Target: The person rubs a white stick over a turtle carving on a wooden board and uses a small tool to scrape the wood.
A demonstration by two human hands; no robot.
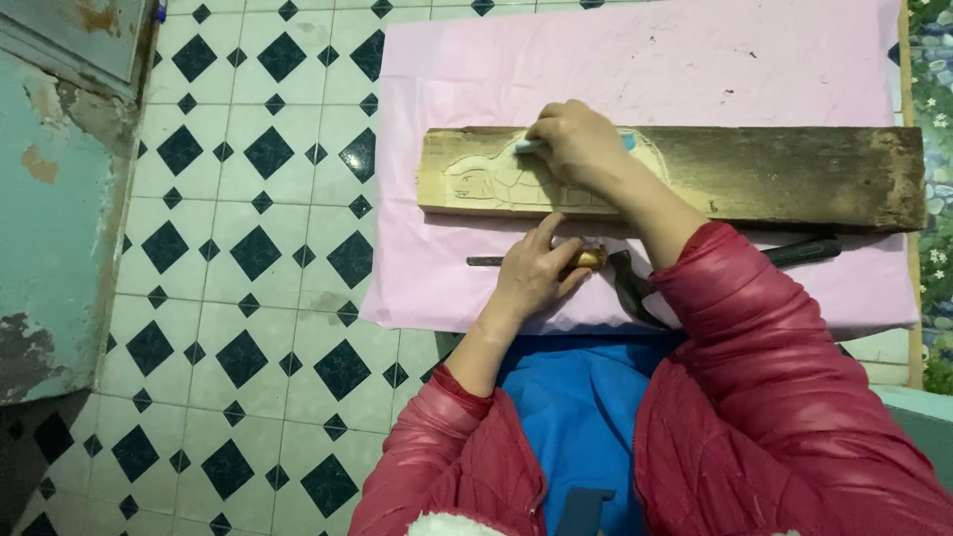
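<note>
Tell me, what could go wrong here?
The left hand rests on a chisel whose metal blade points out past the fingers; a slip might cut. The right hand holds a small white-and-blue tool on the plank, which lies loose on pink paper and might slide, spoiling the carved outline.

We see a rough, weathered wooden plank with a paler, smoother carved patch, lying on matt pink paper over glossy ceramic floor tiles, beside a chisel of dull dark metal with a wooden handle, and puffy, slightly shiny red quilted sleeves.
</note>
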